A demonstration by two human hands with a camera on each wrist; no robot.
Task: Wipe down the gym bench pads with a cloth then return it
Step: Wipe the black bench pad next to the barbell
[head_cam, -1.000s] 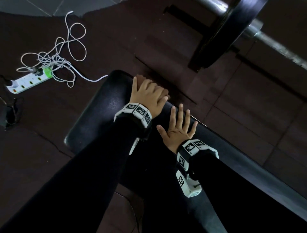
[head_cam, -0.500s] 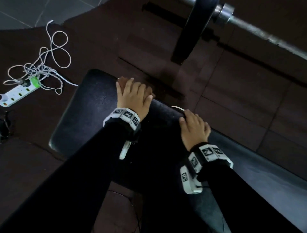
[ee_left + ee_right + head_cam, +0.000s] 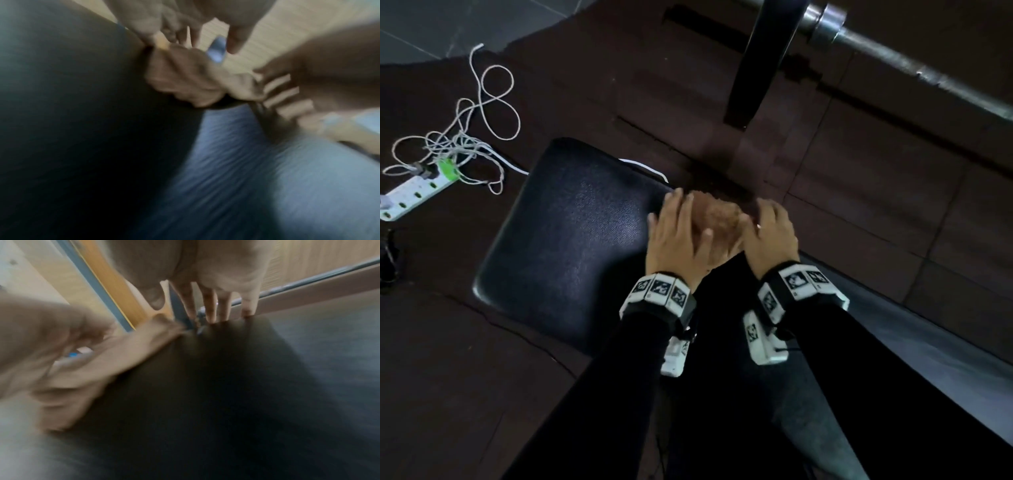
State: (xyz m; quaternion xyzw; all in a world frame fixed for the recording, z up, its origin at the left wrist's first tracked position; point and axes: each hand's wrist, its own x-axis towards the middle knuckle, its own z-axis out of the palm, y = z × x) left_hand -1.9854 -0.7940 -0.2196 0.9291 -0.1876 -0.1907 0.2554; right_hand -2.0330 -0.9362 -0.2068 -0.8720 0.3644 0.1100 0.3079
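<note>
1. The black bench pad (image 3: 571, 240) spreads wide and bare to the left of both hands; its far edge runs right under their fingertips, and beyond that edge lies dark floor matting.
2. One barbell (image 3: 893, 58) with one black plate (image 3: 760, 58) crosses above and beyond the hands, well apart from them.
3. Far left of the hands lie one white power strip (image 3: 414, 195) and a tangle of white cable (image 3: 482, 113) on the floor.
4. One tan cloth (image 3: 717, 219), bunched, sits at the pad's far edge between the two hands.
5. The left hand (image 3: 678, 240) lies over the cloth with fingers loosely spread; whether it grips is unclear through the blur.
6. The right hand (image 3: 770, 236) rests with straight fingers touching the pad's edge just right of the cloth.
7. Half a second ago the hands were apart, the left one flat on the cloth farther left; now they meet at the cloth.
</note>
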